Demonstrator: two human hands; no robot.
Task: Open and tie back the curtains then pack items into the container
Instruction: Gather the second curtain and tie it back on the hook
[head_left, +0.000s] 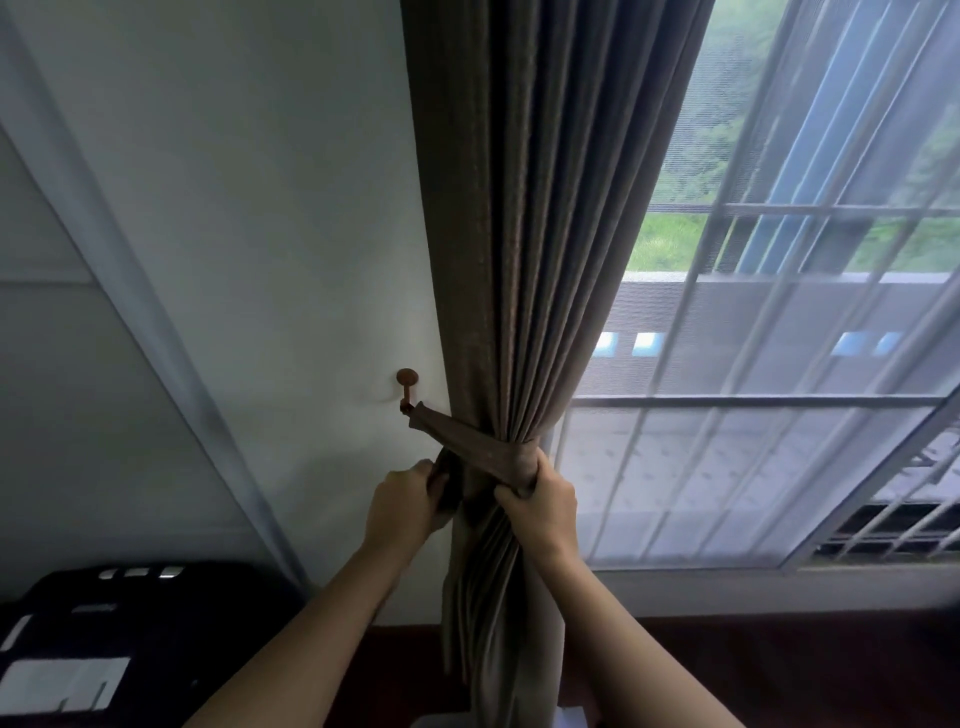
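A brown curtain (535, 234) hangs gathered into a bunch at the left side of the window. A matching brown tieback band (467, 441) wraps around the bunch and runs up left to a round brown wall hook (407, 387), where one end is looped. My left hand (402, 506) grips the loose end of the band at the curtain's left edge. My right hand (543, 506) clutches the band where it bends around the curtain's right side, pinching the folds together.
The window (779, 338) with a sheer mesh screen and white bars fills the right. A white wall (234, 260) is to the left. A black device (104, 639) with white labels sits at lower left. Dark wooden floor (779, 675) lies below the sill.
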